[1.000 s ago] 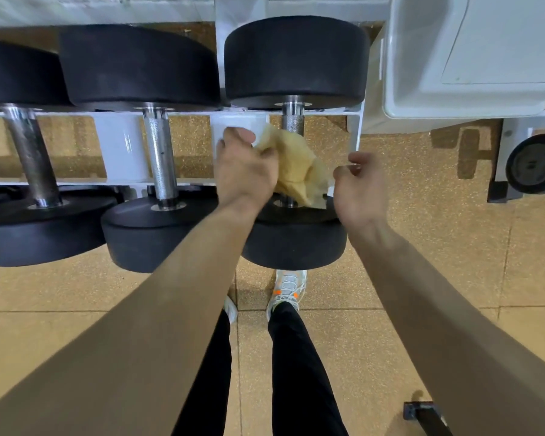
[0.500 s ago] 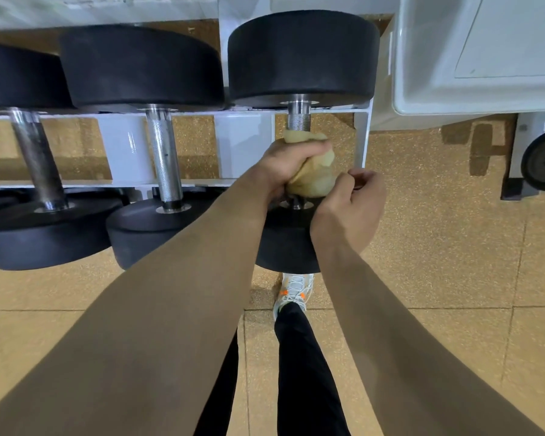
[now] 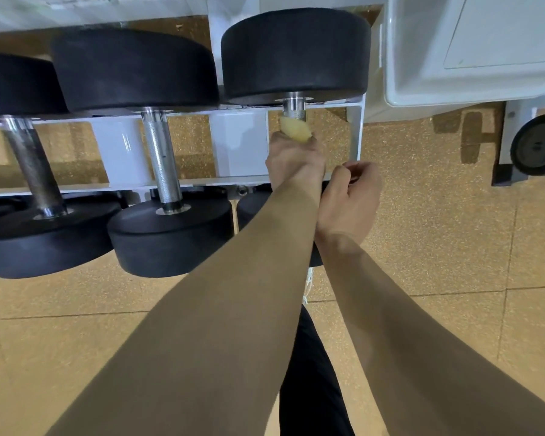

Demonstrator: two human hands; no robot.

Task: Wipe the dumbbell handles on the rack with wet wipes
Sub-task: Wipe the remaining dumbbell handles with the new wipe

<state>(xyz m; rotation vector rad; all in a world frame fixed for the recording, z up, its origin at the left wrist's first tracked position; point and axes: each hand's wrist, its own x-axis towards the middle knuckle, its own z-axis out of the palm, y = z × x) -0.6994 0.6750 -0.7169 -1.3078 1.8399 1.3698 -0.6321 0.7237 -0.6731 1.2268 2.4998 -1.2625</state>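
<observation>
Three black dumbbells lie across a white rack (image 3: 239, 143). My left hand (image 3: 293, 158) grips a yellowish wet wipe (image 3: 294, 130) wrapped around the steel handle (image 3: 293, 110) of the rightmost dumbbell, just below its far head. Only a short bare stretch of that handle shows above the wipe. Beside my left wrist, at the rack's front rail, my right hand (image 3: 350, 196) is curled with nothing visible in it. My arms hide most of this dumbbell's near head (image 3: 249, 209). The middle handle (image 3: 161, 158) and the darker left handle (image 3: 33, 165) stand bare.
A white machine housing (image 3: 469, 58) stands right of the rack, with a black wheel (image 3: 538, 146) at the far right. The rack's thin right post (image 3: 356, 133) runs close to my right hand. Speckled tan floor tiles lie below, and my dark trouser leg shows between my arms.
My left hand wrapped the loose wipe around the rightmost handle and slid up toward the far head. My right hand came in beside it, then drew back slightly from the wipe.
</observation>
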